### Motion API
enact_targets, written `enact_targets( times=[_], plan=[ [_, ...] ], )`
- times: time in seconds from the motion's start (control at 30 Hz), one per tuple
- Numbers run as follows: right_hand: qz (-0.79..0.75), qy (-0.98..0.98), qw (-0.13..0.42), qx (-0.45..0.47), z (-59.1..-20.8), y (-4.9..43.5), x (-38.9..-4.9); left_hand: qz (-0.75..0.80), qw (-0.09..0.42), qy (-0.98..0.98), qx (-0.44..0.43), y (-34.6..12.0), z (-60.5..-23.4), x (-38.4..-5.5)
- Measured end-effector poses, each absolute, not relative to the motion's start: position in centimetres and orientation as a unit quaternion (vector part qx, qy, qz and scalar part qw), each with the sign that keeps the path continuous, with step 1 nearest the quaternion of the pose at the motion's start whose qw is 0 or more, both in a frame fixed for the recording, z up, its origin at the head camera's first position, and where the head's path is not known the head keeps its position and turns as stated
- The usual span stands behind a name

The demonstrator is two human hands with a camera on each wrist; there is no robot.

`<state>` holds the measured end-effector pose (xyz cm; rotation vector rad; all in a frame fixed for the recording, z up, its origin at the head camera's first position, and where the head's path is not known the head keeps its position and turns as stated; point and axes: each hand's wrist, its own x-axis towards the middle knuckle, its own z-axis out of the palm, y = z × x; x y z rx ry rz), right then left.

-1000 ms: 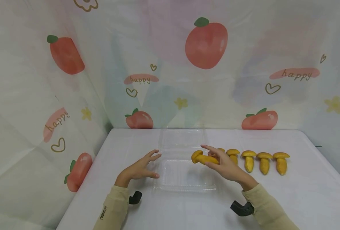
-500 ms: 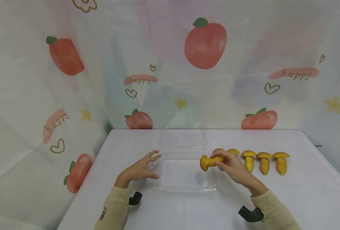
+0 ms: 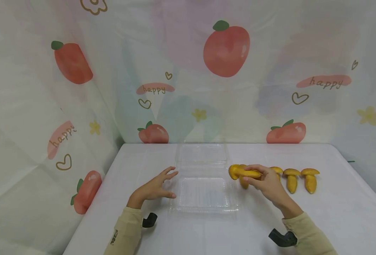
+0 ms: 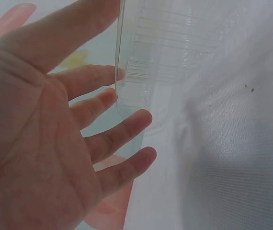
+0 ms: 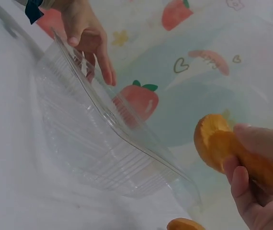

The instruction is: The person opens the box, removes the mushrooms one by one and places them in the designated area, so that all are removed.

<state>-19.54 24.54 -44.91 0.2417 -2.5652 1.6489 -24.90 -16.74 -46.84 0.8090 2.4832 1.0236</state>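
My right hand (image 3: 269,186) pinches a yellow mushroom (image 3: 235,171) by its stem, cap pointing left, above the table. In the right wrist view the held mushroom (image 5: 213,141) shows its cap and pale-orange underside, with thumb and fingers round the stem. A clear plastic container (image 3: 203,193) lies with its lid (image 3: 202,154) folded back, left of the mushroom. Beside the container's left edge is my left hand (image 3: 152,186), fingers spread and relaxed. The left wrist view has these fingertips at the clear rim (image 4: 121,57); whether they touch it I cannot tell.
Another mushroom (image 3: 244,183) lies partly behind the held one. To the right, more yellow mushrooms (image 3: 291,180) lie in a row, caps toward the back, some partly covered by my right hand. A printed cloth wall (image 3: 181,71) rises behind the white table (image 3: 188,233).
My right hand has moved right with the mushroom, from over the container to above the row's left end. The mushroom's tilt has shifted. My left hand stays in place.
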Motion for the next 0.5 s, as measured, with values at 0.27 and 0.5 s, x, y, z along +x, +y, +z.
enact_targets(
  times=[0.27, 0.5],
  plan=[
    [0.559, -0.825, 0.073, 0.046, -44.9, 25.1, -19.7, 0.365, 0.168, 0.871, 0.284, -16.7, -46.7, -24.8],
    [0.588, -0.807, 0.048, 0.011, -45.0, 26.0, -19.8, 0.366, 0.166, 0.872, 0.279, -16.7, -46.8, -24.8]
  ],
)
